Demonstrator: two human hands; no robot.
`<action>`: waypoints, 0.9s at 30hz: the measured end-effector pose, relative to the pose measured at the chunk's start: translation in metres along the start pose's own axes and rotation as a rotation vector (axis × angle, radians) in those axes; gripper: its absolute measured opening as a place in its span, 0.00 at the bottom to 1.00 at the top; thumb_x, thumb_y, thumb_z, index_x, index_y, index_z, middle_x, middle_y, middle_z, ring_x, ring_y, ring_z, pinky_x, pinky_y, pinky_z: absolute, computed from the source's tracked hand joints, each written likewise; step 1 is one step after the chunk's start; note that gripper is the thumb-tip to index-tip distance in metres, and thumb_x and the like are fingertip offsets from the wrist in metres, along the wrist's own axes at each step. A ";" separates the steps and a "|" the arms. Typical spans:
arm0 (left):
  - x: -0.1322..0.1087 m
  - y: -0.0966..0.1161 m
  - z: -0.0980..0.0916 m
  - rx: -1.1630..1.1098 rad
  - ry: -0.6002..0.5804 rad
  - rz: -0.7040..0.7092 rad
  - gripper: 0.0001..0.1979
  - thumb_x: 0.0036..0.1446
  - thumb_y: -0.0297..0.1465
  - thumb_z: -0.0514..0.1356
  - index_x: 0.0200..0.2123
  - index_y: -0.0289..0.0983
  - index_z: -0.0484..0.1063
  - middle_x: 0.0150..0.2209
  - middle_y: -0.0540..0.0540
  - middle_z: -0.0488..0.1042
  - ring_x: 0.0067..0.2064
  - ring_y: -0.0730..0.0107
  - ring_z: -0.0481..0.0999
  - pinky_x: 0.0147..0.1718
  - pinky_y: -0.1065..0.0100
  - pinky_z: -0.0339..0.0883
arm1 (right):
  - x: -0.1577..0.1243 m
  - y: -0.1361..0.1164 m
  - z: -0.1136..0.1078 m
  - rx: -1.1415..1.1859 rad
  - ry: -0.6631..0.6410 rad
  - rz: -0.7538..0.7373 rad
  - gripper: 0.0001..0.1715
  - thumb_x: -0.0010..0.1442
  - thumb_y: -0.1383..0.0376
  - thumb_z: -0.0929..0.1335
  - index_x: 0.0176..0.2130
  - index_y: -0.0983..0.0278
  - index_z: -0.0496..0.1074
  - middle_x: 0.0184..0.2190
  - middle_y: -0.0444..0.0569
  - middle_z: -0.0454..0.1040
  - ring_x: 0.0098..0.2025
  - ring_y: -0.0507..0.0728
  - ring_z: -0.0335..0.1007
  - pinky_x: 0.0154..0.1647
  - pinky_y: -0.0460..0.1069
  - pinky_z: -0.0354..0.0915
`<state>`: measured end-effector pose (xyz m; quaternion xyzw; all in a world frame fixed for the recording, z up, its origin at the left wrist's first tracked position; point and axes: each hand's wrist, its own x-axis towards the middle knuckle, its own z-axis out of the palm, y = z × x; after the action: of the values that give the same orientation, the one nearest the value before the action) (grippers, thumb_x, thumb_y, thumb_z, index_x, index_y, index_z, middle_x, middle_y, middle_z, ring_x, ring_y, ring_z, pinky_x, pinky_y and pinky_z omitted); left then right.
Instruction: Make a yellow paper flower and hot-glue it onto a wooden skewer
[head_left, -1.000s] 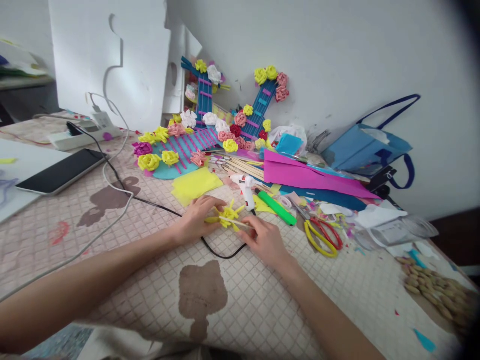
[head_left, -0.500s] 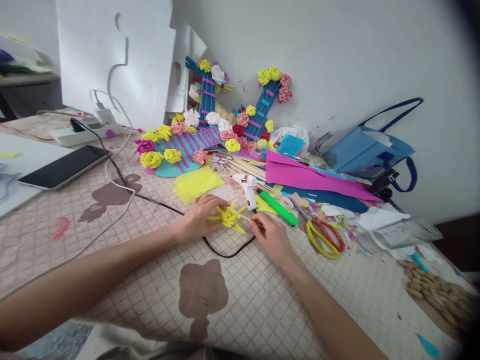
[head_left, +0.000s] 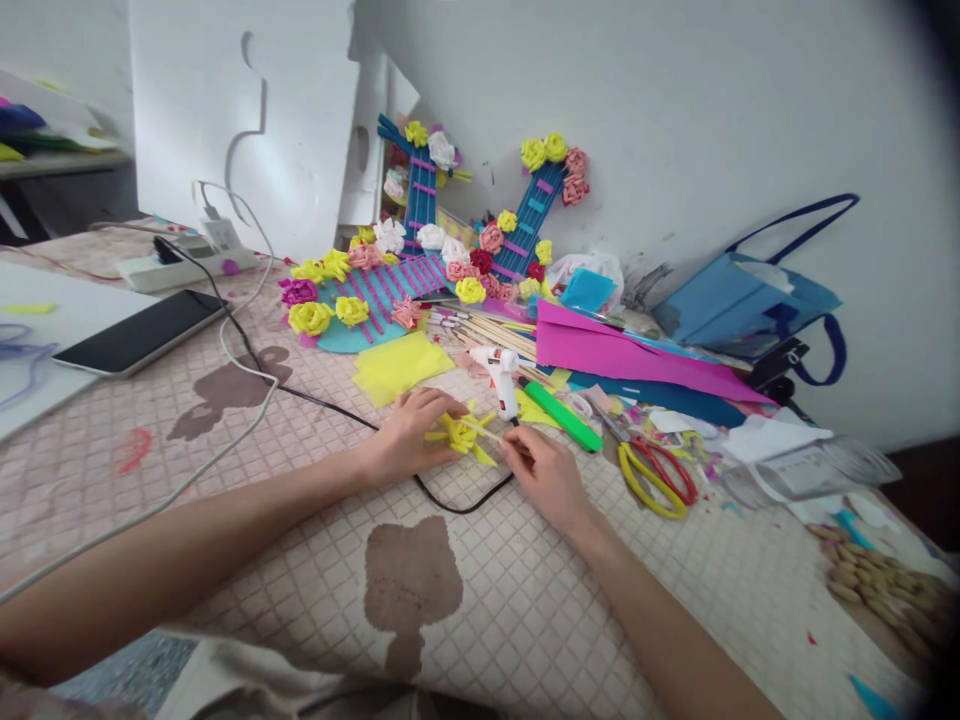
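My left hand [head_left: 415,437] is closed on the left side of a yellow paper flower [head_left: 461,434], whose petals spread outward just above the table. Pinched in my right hand [head_left: 546,470] is a thin pale wooden stick [head_left: 484,430], its far tip reaching the flower's middle. Right behind the flower stands a white glue gun [head_left: 498,378] with its black cord [head_left: 465,511] looping below my hands. A bright green cutter or marker-like tool [head_left: 561,414] lies beyond my right hand. Yellow paper sheets [head_left: 401,366] lie behind my left hand.
Scissors [head_left: 651,478] with yellow and red handles lie at right, near peanuts [head_left: 874,585]. Flower-covered blue cardboard guitars [head_left: 375,300] stand at the back. A phone [head_left: 142,331] and a white cable [head_left: 238,445] are at left; a blue bag [head_left: 750,300] leans against the wall.
The whole view has shifted slightly, moving things a little to the right. Both hands keep their grip on the flower and the stick, with hardly any other movement.
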<state>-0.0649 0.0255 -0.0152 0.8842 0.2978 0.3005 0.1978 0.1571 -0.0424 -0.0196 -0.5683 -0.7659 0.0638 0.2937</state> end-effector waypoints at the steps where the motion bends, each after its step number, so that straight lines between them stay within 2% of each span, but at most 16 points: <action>1: 0.000 0.000 0.000 -0.002 0.000 0.001 0.17 0.51 0.33 0.63 0.45 0.39 0.66 0.44 0.46 0.70 0.49 0.61 0.67 0.49 0.59 0.59 | 0.000 0.000 0.000 0.001 -0.002 -0.001 0.09 0.63 0.62 0.61 0.34 0.61 0.67 0.29 0.44 0.73 0.30 0.52 0.69 0.31 0.46 0.61; 10: 0.003 -0.004 0.000 -0.007 -0.003 0.025 0.14 0.53 0.30 0.60 0.44 0.39 0.66 0.43 0.45 0.72 0.49 0.60 0.67 0.49 0.59 0.59 | -0.002 0.001 -0.001 0.005 -0.009 0.009 0.08 0.63 0.63 0.61 0.35 0.61 0.68 0.29 0.44 0.73 0.30 0.53 0.69 0.31 0.46 0.62; 16: 0.003 -0.005 -0.005 -0.013 -0.033 0.020 0.14 0.53 0.29 0.60 0.44 0.39 0.65 0.43 0.46 0.72 0.49 0.60 0.67 0.49 0.58 0.59 | -0.001 0.008 -0.007 0.028 0.004 0.017 0.09 0.63 0.64 0.60 0.41 0.61 0.67 0.35 0.47 0.75 0.36 0.54 0.71 0.37 0.48 0.64; 21: 0.003 -0.003 -0.006 -0.012 -0.044 0.015 0.14 0.53 0.28 0.60 0.44 0.39 0.65 0.43 0.46 0.72 0.49 0.61 0.67 0.48 0.59 0.59 | 0.002 0.010 -0.018 0.020 0.076 -0.026 0.09 0.64 0.64 0.60 0.40 0.61 0.68 0.37 0.48 0.73 0.40 0.55 0.69 0.41 0.49 0.64; 27: 0.003 -0.004 -0.005 -0.003 -0.045 0.020 0.14 0.53 0.28 0.60 0.44 0.38 0.65 0.43 0.46 0.71 0.49 0.61 0.67 0.48 0.59 0.59 | 0.002 0.013 -0.019 0.012 0.054 -0.029 0.09 0.64 0.65 0.60 0.40 0.61 0.68 0.37 0.48 0.72 0.40 0.55 0.68 0.41 0.49 0.63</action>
<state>-0.0677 0.0310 -0.0124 0.8933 0.2842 0.2830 0.2027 0.1776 -0.0410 -0.0089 -0.5567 -0.7657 0.0488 0.3185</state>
